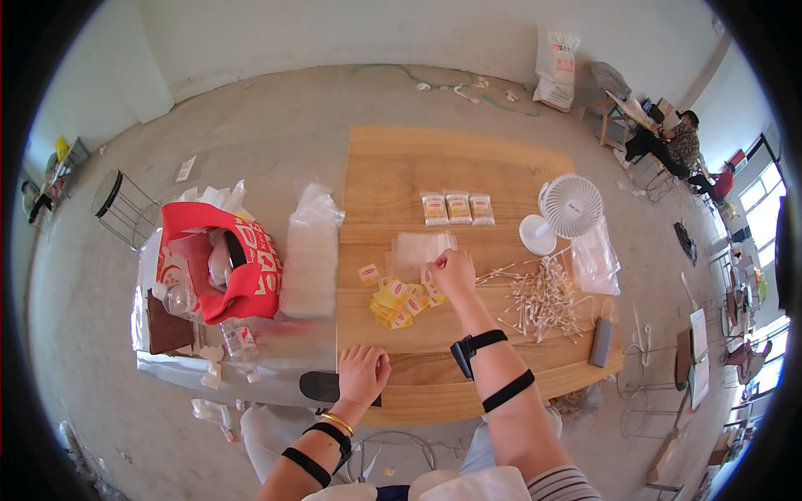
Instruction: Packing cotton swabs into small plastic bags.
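My right hand (452,274) reaches to the middle of the wooden table (501,150), fingers pinched together at the near edge of a stack of clear plastic bags (418,245). What the fingertips hold, if anything, is too small to make out. Just below them lies a loose heap of yellow paper cards (398,302). My left hand (363,373) rests at the table's near left edge, fingers loosely curled with nothing seen in them. A spread pile of cotton swabs (547,301) lies right of my right hand. Beyond the bags, three filled packs of swabs (458,209) stand in a row.
A small white fan (571,207) stands at the table's right, near a clear plastic sheet (595,259) and a grey block (601,342). On the left, a red bag (221,263) and stacked plastic bags (311,259) sit on another surface. A stool (121,200) stands beyond. People sit far right.
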A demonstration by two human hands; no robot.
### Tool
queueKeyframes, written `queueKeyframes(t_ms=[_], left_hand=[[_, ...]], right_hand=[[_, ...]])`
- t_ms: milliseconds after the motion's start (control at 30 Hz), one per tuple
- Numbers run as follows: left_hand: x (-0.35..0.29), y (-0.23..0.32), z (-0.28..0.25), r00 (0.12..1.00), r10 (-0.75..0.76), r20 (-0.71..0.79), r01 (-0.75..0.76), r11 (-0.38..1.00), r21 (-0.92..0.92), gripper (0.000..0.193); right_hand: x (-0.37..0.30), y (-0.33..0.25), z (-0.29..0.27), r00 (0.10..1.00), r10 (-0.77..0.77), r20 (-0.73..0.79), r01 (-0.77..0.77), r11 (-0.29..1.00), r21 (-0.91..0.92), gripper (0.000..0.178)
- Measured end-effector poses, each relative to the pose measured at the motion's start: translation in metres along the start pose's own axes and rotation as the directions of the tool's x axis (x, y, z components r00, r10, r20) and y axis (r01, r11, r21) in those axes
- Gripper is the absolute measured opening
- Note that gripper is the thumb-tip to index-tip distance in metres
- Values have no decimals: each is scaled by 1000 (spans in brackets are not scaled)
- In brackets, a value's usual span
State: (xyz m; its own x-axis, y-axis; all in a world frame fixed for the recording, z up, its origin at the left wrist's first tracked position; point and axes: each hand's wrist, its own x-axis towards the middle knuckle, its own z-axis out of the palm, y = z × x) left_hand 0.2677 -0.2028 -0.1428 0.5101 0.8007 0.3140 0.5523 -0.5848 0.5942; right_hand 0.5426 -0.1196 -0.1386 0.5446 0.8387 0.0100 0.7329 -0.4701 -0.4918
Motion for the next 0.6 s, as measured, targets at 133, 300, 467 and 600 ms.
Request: queueKeyframes(t_ms=[133, 300, 467, 600], left_hand=[[-1, -3, 3, 1000, 7, 1, -7, 1000, 27, 5], [-8, -11, 0, 999, 17, 51, -18, 1000, 15, 8], [-22, 34, -41, 945, -317, 74, 303, 772, -559, 19], [-57, 78, -87, 991, -127, -34, 102, 907, -409, 18]], right_hand=[[-17, 5, -27, 970, 46, 237, -200, 707, 678, 21], [-120, -19, -67, 960, 60, 275, -278, 355, 892, 18], [-206, -8, -83, 951, 78, 299, -307, 364, 879, 21], [-266, -6, -86, 945, 43, 323, -308, 445, 841, 15]])
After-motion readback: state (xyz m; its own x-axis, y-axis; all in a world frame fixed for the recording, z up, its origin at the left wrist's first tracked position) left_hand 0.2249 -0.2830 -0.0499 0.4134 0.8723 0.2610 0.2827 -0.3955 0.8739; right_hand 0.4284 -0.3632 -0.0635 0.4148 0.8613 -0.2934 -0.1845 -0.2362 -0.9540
